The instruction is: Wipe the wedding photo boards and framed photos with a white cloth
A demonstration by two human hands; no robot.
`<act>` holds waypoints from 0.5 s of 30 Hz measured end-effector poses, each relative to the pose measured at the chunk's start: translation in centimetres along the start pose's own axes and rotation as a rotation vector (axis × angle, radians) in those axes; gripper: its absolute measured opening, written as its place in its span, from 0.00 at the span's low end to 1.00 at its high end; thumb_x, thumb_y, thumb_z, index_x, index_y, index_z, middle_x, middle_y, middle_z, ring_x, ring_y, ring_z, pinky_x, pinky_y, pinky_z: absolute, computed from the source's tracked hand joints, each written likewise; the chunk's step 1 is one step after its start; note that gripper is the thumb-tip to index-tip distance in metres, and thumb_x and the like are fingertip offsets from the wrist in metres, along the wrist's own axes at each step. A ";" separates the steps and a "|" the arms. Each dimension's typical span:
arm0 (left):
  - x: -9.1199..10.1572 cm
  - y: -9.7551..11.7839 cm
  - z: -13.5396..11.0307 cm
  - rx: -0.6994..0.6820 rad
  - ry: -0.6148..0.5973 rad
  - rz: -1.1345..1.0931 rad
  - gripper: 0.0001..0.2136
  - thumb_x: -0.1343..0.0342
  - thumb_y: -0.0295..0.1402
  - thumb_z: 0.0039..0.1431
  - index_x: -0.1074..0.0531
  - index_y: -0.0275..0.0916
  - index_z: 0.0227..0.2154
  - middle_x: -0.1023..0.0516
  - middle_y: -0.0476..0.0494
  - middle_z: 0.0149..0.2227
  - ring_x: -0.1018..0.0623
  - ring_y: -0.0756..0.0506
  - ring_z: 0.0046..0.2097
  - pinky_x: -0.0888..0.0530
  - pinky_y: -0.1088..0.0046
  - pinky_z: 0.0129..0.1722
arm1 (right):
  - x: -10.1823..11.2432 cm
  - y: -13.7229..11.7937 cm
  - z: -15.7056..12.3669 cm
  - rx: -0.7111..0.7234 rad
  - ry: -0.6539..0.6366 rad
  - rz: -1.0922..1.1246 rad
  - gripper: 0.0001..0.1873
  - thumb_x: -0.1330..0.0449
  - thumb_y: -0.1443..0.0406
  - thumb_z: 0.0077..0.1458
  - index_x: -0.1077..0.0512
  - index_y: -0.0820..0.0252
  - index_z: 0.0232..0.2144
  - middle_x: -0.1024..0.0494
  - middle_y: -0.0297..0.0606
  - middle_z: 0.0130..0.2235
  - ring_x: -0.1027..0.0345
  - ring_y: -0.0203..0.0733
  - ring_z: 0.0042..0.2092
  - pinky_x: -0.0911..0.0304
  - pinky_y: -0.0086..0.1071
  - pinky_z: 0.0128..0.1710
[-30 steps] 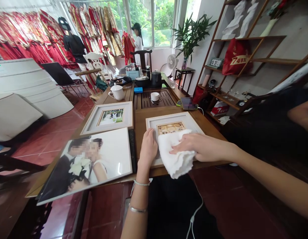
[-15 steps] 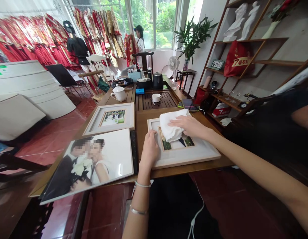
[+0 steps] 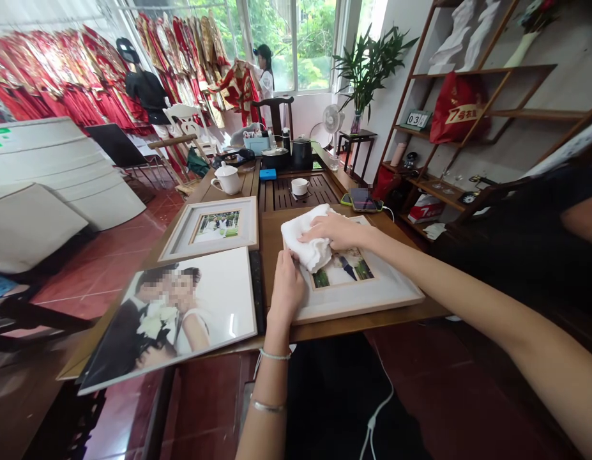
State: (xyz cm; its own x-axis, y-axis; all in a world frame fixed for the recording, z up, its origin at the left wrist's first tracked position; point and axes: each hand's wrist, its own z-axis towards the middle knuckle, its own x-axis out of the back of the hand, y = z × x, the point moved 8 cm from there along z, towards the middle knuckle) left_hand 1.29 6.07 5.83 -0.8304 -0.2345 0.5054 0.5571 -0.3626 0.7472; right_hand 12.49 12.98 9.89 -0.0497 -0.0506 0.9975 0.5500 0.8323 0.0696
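A light wood picture frame (image 3: 367,306) with a small photo inside lies flat on the table before me. My left hand (image 3: 288,286) grips its left edge, fingers closed around the rim. Under my right hand (image 3: 336,231) is a folded white cloth (image 3: 298,233), pressed onto the frame's upper left corner close to my left fingertips. The cloth and hand hide the top of the photo. To the left lie a second framed photo (image 3: 181,231) and a large wedding photo panel (image 3: 219,287), neither touched by my hands.
Behind the frame are a slatted tea tray (image 3: 319,188) with a white cup (image 3: 299,186), a lidded white mug (image 3: 226,179), a blue box (image 3: 267,174) and phones (image 3: 365,200) on a cable. A person (image 3: 145,89) stands by hanging red garments; another (image 3: 264,76) handles one near the window.
My right hand has slid the cloth left across the frame to its upper left corner, baring more of the photo. My left hand stays put. The person by the window has lifted a red garment.
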 end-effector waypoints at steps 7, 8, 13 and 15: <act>0.6 -0.4 0.5 0.116 0.052 -0.070 0.12 0.58 0.28 0.64 0.37 0.34 0.47 0.31 0.32 0.50 0.29 0.42 0.55 0.36 0.58 0.59 | 0.6 -4.5 -3.3 -0.017 -0.028 0.065 0.37 0.45 0.80 0.47 0.32 0.50 0.58 0.21 0.42 0.45 0.32 0.49 0.47 0.44 0.35 0.38; 0.5 -0.4 0.5 0.142 0.034 -0.088 0.14 0.58 0.31 0.65 0.37 0.33 0.50 0.32 0.30 0.53 0.30 0.41 0.57 0.37 0.58 0.60 | 0.7 -5.3 -3.7 -0.008 -0.023 0.066 0.37 0.45 0.80 0.47 0.32 0.50 0.58 0.21 0.42 0.44 0.32 0.49 0.46 0.44 0.36 0.38; -0.3 -0.8 0.5 0.249 -0.081 -0.150 0.23 0.59 0.41 0.67 0.39 0.32 0.58 0.38 0.30 0.64 0.39 0.40 0.66 0.45 0.59 0.66 | 1.3 -9.0 -6.1 0.054 0.009 0.126 0.36 0.46 0.80 0.48 0.33 0.51 0.58 0.21 0.41 0.48 0.33 0.49 0.47 0.43 0.39 0.42; -0.4 -1.0 0.6 0.260 -0.093 -0.161 0.22 0.59 0.41 0.67 0.36 0.34 0.56 0.38 0.32 0.64 0.39 0.41 0.66 0.46 0.60 0.66 | 1.6 -10.4 -7.3 0.084 0.004 0.151 0.38 0.47 0.80 0.48 0.35 0.50 0.60 0.23 0.40 0.52 0.34 0.50 0.49 0.43 0.41 0.44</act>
State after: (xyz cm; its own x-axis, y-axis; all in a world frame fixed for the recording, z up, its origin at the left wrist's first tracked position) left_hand 1.11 7.03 5.17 -0.9104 -0.1053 0.4002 0.4121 -0.1426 0.8999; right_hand 12.78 0.19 10.88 0.0315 0.0768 0.9966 0.4794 0.8737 -0.0825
